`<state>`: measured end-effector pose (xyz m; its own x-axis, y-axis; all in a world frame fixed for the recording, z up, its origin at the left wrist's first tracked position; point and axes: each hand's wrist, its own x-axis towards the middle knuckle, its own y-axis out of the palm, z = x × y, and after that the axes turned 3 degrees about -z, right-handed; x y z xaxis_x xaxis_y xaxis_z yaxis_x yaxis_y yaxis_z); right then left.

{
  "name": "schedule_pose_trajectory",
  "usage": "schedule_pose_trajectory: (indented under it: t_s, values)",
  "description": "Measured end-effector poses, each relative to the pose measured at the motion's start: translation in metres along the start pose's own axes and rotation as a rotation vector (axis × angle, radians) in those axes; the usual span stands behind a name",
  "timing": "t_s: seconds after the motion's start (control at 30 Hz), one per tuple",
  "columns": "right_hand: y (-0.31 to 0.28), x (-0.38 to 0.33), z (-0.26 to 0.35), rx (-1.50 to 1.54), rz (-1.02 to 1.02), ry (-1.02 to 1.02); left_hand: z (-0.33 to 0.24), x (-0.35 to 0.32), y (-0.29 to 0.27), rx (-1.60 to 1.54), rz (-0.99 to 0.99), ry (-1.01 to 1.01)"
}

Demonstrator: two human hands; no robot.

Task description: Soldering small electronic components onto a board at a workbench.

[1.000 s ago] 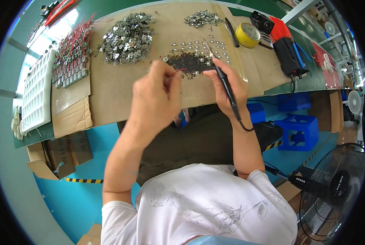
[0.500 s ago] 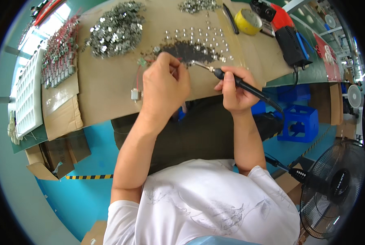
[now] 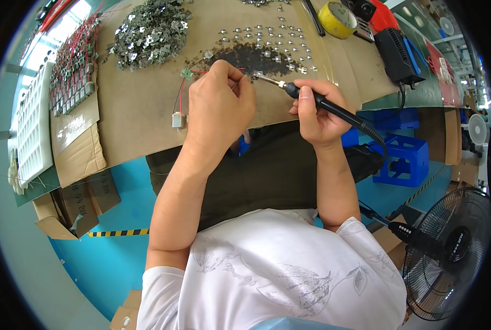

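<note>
My right hand (image 3: 323,113) grips a black soldering iron (image 3: 336,110) like a pen, its metal tip pointing left. That tip meets or nearly meets a small shiny metal piece (image 3: 258,74) at the near edge of a dark scorched patch (image 3: 245,59). Closed in a pinch, my left hand (image 3: 219,104) holds a thin red wire (image 3: 200,72), whose end shows just past the fingertips. The wire runs to a small green circuit board (image 3: 186,73). Thin leads link the board to a small silver motor (image 3: 178,120) lying beside my left wrist. My fingers partly hide the wire.
Small metal pieces (image 3: 278,41) stand in rows beyond the scorch, with a heap of metal pieces (image 3: 152,33) farther left. Wired motors (image 3: 75,82) and a white tray (image 3: 34,121) lie far left. Yellow tape (image 3: 337,20) and a black power unit (image 3: 396,58) sit right.
The whole view has shifted slightly, so the table's things sit a little higher. Both hands keep their grips, and the iron's tip stays by the scorched patch's near edge.
</note>
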<state>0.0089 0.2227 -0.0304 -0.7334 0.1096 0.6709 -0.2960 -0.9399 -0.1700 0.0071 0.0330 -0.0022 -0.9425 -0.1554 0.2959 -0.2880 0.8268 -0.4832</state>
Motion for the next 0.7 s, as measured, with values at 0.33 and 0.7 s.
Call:
schedule_pose_trajectory:
  t_s: [0.33, 0.7]
  values:
    - [0.0004, 0.0007, -0.0002, -0.002, -0.004, 0.004, -0.0013, 0.0023, -0.0004, 0.022, 0.041, -0.051]
    - [-0.0006, 0.0018, -0.0004, -0.018, 0.011, -0.018, 0.0074, 0.0022, 0.0035, 0.076, 0.023, -0.026]
